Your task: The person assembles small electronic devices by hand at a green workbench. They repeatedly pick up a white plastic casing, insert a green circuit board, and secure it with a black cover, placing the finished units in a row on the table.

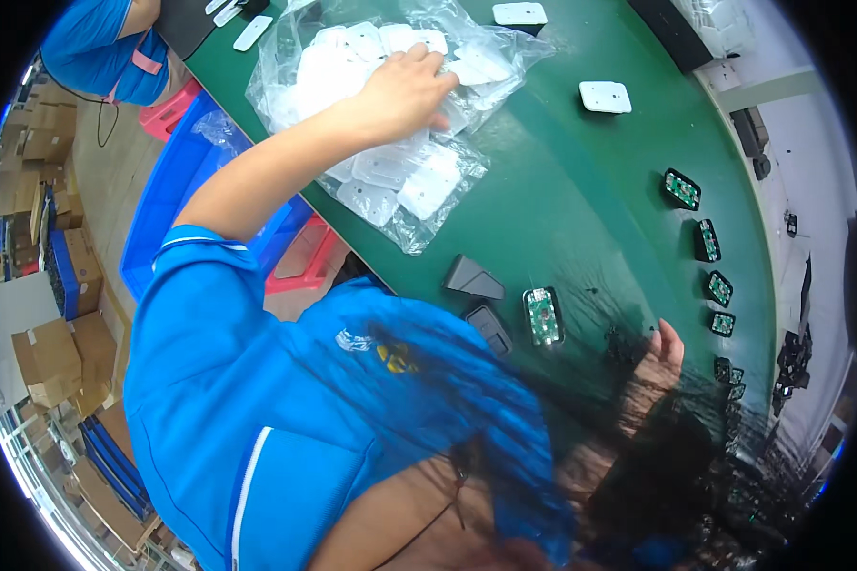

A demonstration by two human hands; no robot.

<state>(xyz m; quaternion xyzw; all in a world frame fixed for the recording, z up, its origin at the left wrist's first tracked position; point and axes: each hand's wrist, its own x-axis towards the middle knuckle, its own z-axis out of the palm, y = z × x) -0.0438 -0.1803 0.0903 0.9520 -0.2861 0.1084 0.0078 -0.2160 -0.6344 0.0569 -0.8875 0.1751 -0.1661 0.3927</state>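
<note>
My left hand (405, 93) reaches across a clear plastic bag (419, 228) heaped with white plastic covers (376, 169). Its fingers are bent and somewhat apart, resting on the covers, and none is visibly lifted in them. Dark hair partly hides my right hand (659, 357), which is beside a small heap of black parts (623, 344); whether it holds anything is unclear. Between the hands, a black housing with a green circuit board (544, 317) lies on the green table. Next to it are a dark grey wedge-shaped shell (474, 278) and another dark grey shell (488, 328).
Several black housings with circuit boards (682, 189) line the table's right side. White-topped units stand farther back, one a white-covered case (605, 97). A blue bin (176, 181) and red stool (307, 259) sit left of the table. Another person's blue sleeve (81, 43) shows at upper left.
</note>
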